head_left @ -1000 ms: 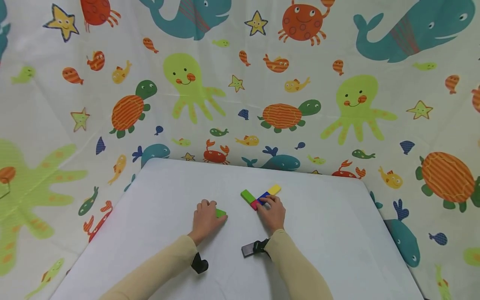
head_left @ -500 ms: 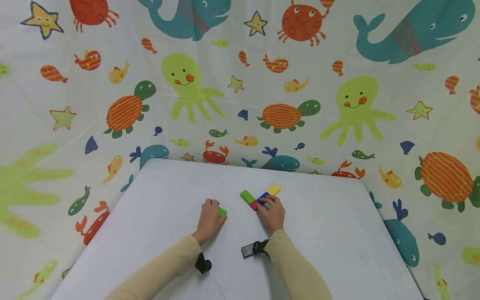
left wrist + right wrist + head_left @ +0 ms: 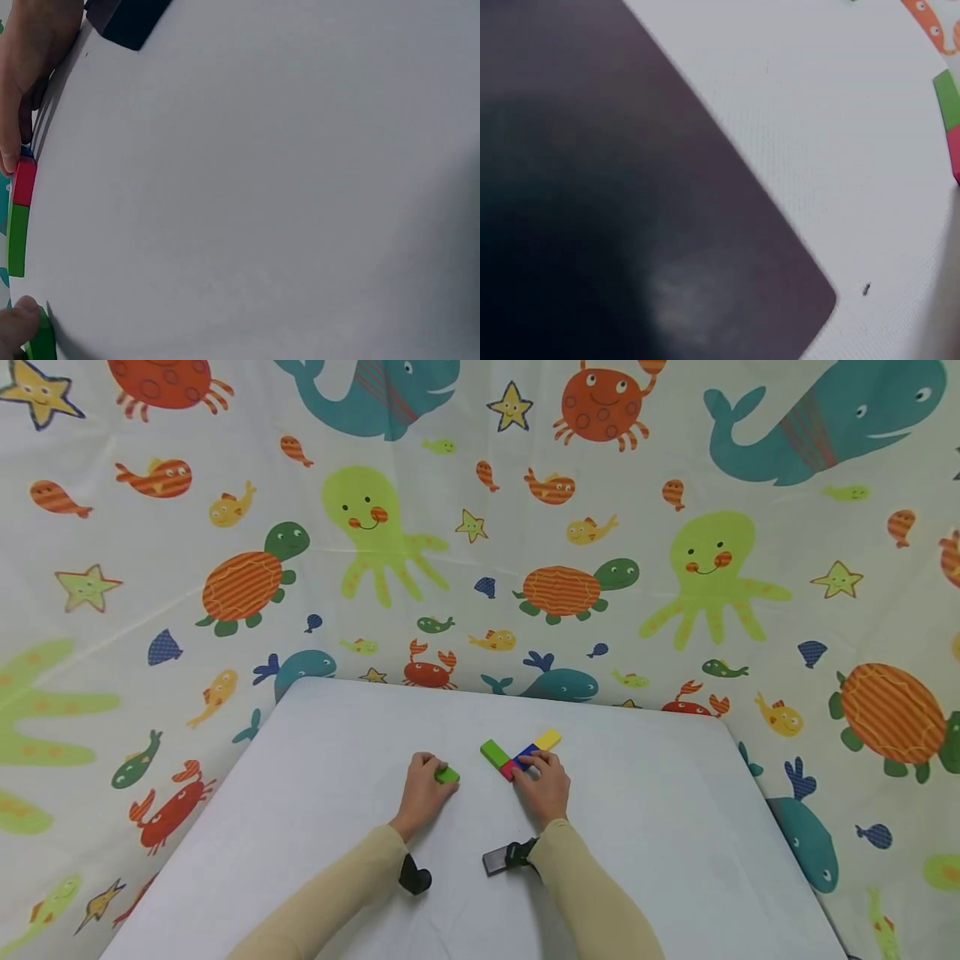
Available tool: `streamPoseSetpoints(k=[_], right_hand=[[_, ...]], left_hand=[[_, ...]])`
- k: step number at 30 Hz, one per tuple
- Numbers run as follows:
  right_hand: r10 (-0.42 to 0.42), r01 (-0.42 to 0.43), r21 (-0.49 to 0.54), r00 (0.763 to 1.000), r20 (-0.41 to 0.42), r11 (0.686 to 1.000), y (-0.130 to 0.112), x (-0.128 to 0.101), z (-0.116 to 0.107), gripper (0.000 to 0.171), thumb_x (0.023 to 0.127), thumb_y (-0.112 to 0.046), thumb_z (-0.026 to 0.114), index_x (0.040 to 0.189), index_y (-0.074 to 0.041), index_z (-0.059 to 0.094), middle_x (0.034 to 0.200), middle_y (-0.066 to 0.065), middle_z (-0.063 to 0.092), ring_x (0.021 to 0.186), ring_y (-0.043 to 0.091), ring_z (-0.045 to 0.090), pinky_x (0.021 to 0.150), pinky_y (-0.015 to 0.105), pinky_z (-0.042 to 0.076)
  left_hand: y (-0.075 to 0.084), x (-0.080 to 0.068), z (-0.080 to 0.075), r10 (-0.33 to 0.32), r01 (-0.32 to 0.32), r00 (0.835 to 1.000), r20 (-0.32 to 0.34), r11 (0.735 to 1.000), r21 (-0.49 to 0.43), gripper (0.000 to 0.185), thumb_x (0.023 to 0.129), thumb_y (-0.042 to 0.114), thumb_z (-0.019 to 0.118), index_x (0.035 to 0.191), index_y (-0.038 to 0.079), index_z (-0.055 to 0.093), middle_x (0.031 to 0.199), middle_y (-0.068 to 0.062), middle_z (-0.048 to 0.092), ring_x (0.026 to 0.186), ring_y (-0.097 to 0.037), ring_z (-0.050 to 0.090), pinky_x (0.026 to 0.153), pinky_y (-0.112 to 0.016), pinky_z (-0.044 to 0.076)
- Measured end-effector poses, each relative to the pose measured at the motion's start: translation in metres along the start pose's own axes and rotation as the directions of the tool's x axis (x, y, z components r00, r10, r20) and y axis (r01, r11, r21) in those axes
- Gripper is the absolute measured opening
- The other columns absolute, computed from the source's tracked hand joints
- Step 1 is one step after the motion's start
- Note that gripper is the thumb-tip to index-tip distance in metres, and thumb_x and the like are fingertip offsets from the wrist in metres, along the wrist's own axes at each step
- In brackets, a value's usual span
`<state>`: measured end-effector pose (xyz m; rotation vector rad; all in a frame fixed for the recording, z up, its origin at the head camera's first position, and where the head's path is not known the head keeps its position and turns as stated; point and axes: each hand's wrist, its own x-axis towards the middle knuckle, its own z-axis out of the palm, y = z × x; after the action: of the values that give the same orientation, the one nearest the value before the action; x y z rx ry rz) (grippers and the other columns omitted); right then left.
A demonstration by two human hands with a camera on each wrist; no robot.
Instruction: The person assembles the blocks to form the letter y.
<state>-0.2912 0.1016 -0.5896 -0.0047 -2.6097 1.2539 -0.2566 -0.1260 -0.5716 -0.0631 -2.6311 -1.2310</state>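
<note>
Green block [image 3: 447,774] sits pinched in my left hand [image 3: 423,791], just left of centre in the head view, low on the white tabletop [image 3: 660,827]. My fingers curl round it, and in the left wrist view its edge [image 3: 41,339] peeks out at the bottom left corner under a fingertip. It is near the row but not touching it.

Moving right: the row of blocks [image 3: 520,752] lies just right of centre, a green piece [image 3: 494,752] meeting a pink one [image 3: 508,769], then blue [image 3: 527,751] and yellow [image 3: 549,739] running up to the right. My right hand [image 3: 543,785] rests on the pink and blue end, fingertips bent down onto them, pinning the row. Judging by that, four pieces are laid and the one in my left hand is not yet joined.

The right wrist view is mostly blocked by a dark shape, with the green and pink ends at its right edge.

Around the tabletop hangs a sea-creature cloth [image 3: 375,518]: octopuses, turtles, whales, crabs, starfish, filling the upper frame and both sides.
</note>
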Motion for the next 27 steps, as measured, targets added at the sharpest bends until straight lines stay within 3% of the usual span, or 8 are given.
streamPoseSetpoints(k=[13,22,27], right_hand=[[0.022,-0.022,-0.004,0.999,-0.037,1.0,-0.019,-0.027,0.002,0.027,0.083,-0.027,0.079,0.103,-0.01,0.076,0.122,0.012,0.059,0.117,0.033,0.052,0.102,0.052,0.037],[0.005,-0.005,-0.005,0.998,-0.06,1.0,-0.023,-0.034,0.007,0.027,0.083,-0.027,0.078,0.103,-0.009,0.076,0.121,0.012,0.06,0.116,0.033,0.053,0.102,0.051,0.038],[0.008,-0.008,0.0,0.997,-0.07,1.0,-0.025,-0.038,0.01,0.027,0.082,-0.027,0.078,0.103,-0.009,0.077,0.121,0.013,0.06,0.116,0.034,0.053,0.102,0.052,0.038]], left_hand=[[0.004,0.008,-0.011,-0.013,0.012,1.0,0.025,0.998,0.055,0.033,0.077,0.007,0.081,0.106,-0.006,0.07,0.121,-0.021,0.056,0.111,-0.039,0.052,0.093,-0.047,0.046],[-0.004,0.02,-0.009,-0.035,0.034,0.999,0.026,0.999,0.012,0.035,0.079,0.006,0.08,0.109,-0.006,0.068,0.125,-0.023,0.054,0.118,-0.04,0.05,0.099,-0.047,0.042],[-0.005,0.023,-0.013,-0.012,0.012,1.0,0.012,1.0,-0.019,0.034,0.078,0.003,0.08,0.108,-0.008,0.069,0.125,-0.025,0.056,0.116,-0.043,0.052,0.099,-0.05,0.042]])
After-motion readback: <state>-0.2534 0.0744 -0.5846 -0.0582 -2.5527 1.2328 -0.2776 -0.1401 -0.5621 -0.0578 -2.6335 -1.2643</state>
